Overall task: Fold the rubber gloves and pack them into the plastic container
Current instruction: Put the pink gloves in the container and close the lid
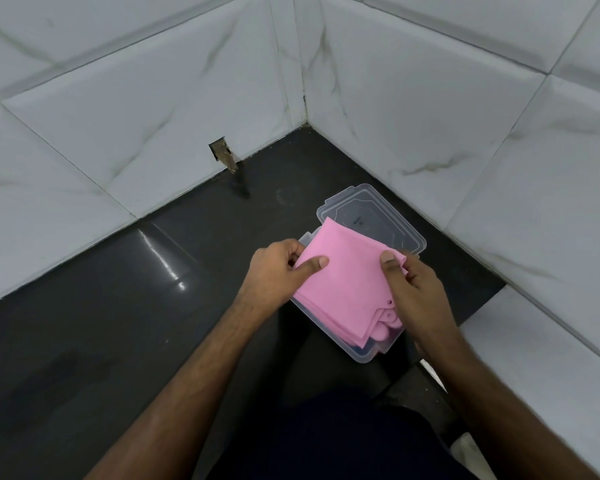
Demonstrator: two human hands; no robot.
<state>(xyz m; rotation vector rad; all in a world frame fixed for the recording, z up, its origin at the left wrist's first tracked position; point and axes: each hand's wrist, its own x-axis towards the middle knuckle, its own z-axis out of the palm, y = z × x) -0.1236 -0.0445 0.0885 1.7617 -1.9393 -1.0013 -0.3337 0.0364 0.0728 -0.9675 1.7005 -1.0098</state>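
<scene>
Both forearms reach forward over the black bench. Left hand point(274, 268) pinches the folded pink gloves point(347, 282) at their left edge, thumb on top. Right hand point(413, 289) pinches the right edge. One clear plastic container point(361, 358); one lid point(388, 216) just behind it. Gloves held between the hands, directly above the container, lower end inside it.

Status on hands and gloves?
Left hand, right hand grip folded pink rubber gloves. Gloves over clear plastic container. Nothing blocking.
</scene>
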